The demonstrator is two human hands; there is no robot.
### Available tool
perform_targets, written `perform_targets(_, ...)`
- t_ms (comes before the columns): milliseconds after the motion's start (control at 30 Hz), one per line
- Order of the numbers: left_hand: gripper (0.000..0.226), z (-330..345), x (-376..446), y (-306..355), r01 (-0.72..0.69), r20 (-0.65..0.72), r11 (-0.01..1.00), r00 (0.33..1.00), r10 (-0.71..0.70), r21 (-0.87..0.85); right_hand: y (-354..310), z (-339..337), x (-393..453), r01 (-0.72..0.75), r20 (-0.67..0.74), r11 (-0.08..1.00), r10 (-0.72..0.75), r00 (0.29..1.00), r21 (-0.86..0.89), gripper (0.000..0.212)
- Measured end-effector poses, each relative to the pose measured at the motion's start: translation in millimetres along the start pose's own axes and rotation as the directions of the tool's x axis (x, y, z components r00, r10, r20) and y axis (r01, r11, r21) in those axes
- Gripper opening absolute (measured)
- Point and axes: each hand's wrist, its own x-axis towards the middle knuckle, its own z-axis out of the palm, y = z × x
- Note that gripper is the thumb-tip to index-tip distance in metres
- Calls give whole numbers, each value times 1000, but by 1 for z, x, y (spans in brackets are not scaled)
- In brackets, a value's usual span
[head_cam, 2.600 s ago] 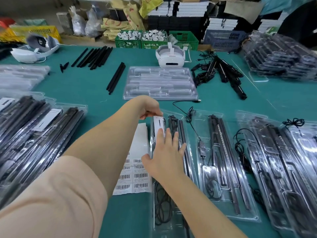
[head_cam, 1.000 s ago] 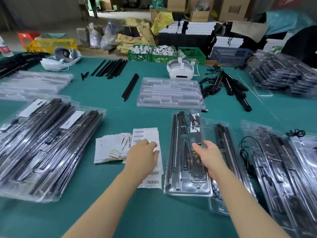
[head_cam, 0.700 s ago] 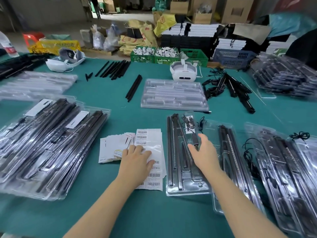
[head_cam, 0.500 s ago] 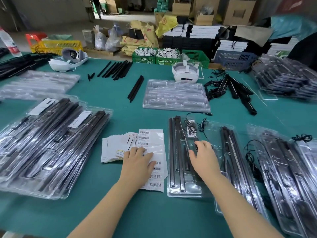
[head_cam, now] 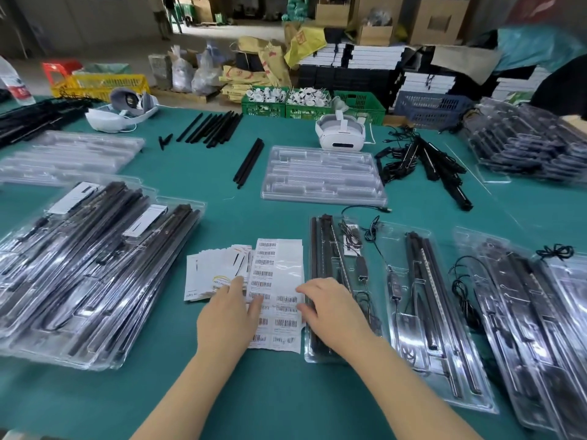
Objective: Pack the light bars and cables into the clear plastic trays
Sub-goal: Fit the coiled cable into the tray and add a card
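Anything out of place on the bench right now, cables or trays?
One thing: a black cable trails out of the packed tray beside the right hand, its plug lying loose on the green table. Both hands rest on the barcode label sheet. Nothing looks spilled or damaged.

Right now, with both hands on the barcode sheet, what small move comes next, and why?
Probably peel one label. The left hand pins the barcode sheet flat while the right hand has its fingertips at the sheet's right edge, and the filled tray beside it shows no white label.
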Motion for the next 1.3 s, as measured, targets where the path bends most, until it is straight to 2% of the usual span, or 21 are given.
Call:
perform_targets(100,56,-2,2,4,40,18,972,999,-37,-233,-2,6,1,2,2,999,-2,1000,-48,38)
perform_targets(233,55,-5,6,11,68,37,921,998,-59,-384,-5,12,3,-21,-13,997,20,1000,-81,35)
perform_targets(300,55,-5,8,15,95,69,916,995,-73,-391,-7,14,4,-38,-19,995,36,999,-91,36)
perform_targets(500,57,-7,9,27,115,77,975,992,-102,-189,-11,17,8,-67,-27,992,64,998,-111,37)
perform_targets(567,53,-7,10,28,87,36,973,996,-81,-212,-12,17,7,-67,-34,991,64,997,-113,38)
perform_targets(633,53,-6,14,28,41,-9,947,999,-46,-319,-12,18,7,-69,-47,992,64,997,-104,38)
perform_targets(700,54,-6,18,28,90,27,836,996,-90,-541,-13,19,6,-84,-76,993,78,994,-83,38)
perform_targets(767,54,-6,21,30,249,171,570,967,-188,-783,-15,20,6,-109,-131,992,99,986,-67,35)
perform_targets(833,47,-5,25,31,404,349,286,910,-225,-869,-17,19,7,-116,-181,992,106,978,-48,31)
perform_targets(867,40,-6,27,30,465,429,196,881,-202,-863,-18,19,7,-108,-195,993,98,976,-39,29)
perform_targets(900,31,-6,28,29,514,492,160,856,-157,-843,-18,18,8,-94,-201,995,86,976,-32,28)
perform_targets(967,23,-5,29,28,565,563,202,823,-74,-800,-17,17,9,-62,-197,998,58,979,-13,28)
perform_targets(1033,26,-2,27,27,552,558,255,828,-56,-794,-16,16,10,-31,-184,1000,31,983,4,28)
perform_targets(1100,25,2,25,26,522,528,259,848,-52,-813,-15,14,10,-7,-180,1000,11,984,21,29)
perform_targets(1200,27,7,23,22,513,514,230,856,-58,-827,-16,14,10,5,-180,999,4,984,51,26)
perform_targets(1300,25,7,21,18,504,512,183,859,-4,-844,-19,15,11,0,-161,997,13,987,77,26)
